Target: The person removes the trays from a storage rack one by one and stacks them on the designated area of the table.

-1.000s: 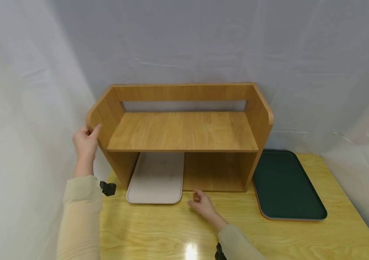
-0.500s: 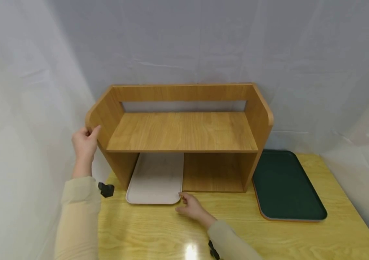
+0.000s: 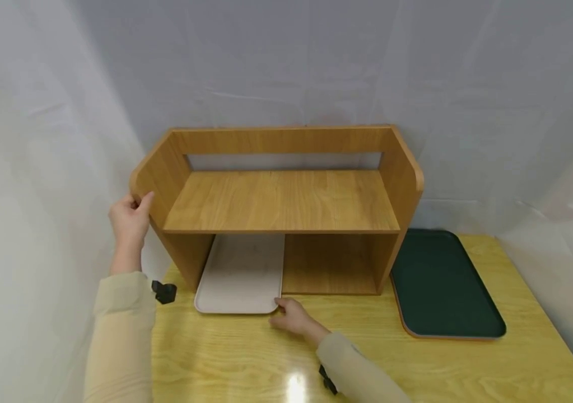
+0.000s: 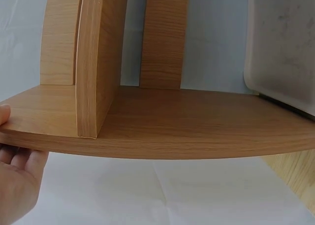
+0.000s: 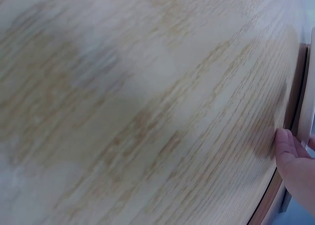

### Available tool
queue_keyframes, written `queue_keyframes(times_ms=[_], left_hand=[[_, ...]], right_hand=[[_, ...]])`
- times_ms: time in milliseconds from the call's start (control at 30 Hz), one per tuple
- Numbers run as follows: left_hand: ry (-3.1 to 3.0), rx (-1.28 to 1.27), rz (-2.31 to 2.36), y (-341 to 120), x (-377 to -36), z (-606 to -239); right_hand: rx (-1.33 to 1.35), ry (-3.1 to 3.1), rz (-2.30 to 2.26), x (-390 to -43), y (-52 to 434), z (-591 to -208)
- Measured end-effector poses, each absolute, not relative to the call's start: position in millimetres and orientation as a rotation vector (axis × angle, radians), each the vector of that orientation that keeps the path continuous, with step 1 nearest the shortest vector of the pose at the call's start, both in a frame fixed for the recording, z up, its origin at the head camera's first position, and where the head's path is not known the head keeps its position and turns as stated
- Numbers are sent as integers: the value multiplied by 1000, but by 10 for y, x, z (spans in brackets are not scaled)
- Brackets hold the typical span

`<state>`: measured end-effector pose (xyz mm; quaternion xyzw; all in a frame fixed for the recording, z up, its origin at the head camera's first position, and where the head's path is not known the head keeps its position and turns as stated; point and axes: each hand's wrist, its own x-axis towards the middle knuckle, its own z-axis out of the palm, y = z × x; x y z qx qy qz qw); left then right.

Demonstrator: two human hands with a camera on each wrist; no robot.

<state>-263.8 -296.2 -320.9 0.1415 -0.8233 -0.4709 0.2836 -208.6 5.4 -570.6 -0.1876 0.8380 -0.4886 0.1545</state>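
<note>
In the head view my left hand grips the front edge of the left side panel of a wooden desktop shelf. The left wrist view shows its thumb on one face of that panel and its fingers on the other. A pale, rounded-corner tray lies in the shelf's lower left compartment, its front end jutting out over the table. My right hand holds this tray at its front right corner. From the right wrist, the fingertips sit low at the tray's edge, against the table; the thumb is mostly out of view.
A dark green tray lies on the table right of the shelf, with an orange edge showing beneath it. The wood-grain table extends in front. White sheeting hangs behind and at both sides.
My right hand has moved left from beside the pale tray to its front right corner and taken hold there. The left hand stays on the shelf panel; the tray shows no clear movement.
</note>
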Motion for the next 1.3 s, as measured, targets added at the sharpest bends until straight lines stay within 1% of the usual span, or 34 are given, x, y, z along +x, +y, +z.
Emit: queue_keyframes(times_ms=[300, 600, 900, 967, 1033, 1100, 1167, 1233, 1267, 1300], left_hand=[[-2198, 378, -1249, -2957, -2640, -3215], [-2175, 366, -1232, -2939, -2643, -3226], [-2137, 359, -1254, -2926, -2648, -3241], [-2132, 355, -1263, -2923, -2650, -3242], [-2136, 356, -1270, -2921, -2649, -3241], [-2143, 352, -1273, -2922, -2649, -3243], [-2143, 349, -1275, -2925, -2649, -3246], [-2138, 352, -1276, -2933, -2653, -3253], [-2134, 358, -1281, -2938, -2655, -3256], [-2131, 363, -1282, -2943, -2657, -3260]], right_hand=[[-522, 2405, -1444, -2087, 71, -5710], [-523, 2403, -1556, -2084, 218, -5757], [-388, 2456, -1613, -2043, 402, -5778], [-359, 2484, -1638, -2073, 418, -5855], [-360, 2497, -1686, -2144, 429, -6049], [-475, 2509, -1836, -2307, 430, -6447], [-510, 2447, -1939, -2372, 418, -6636], [-484, 2311, -2063, -2355, 385, -6612], [-447, 2221, -2121, -2325, 364, -6547], [-360, 2131, -2142, -2251, 343, -6383]])
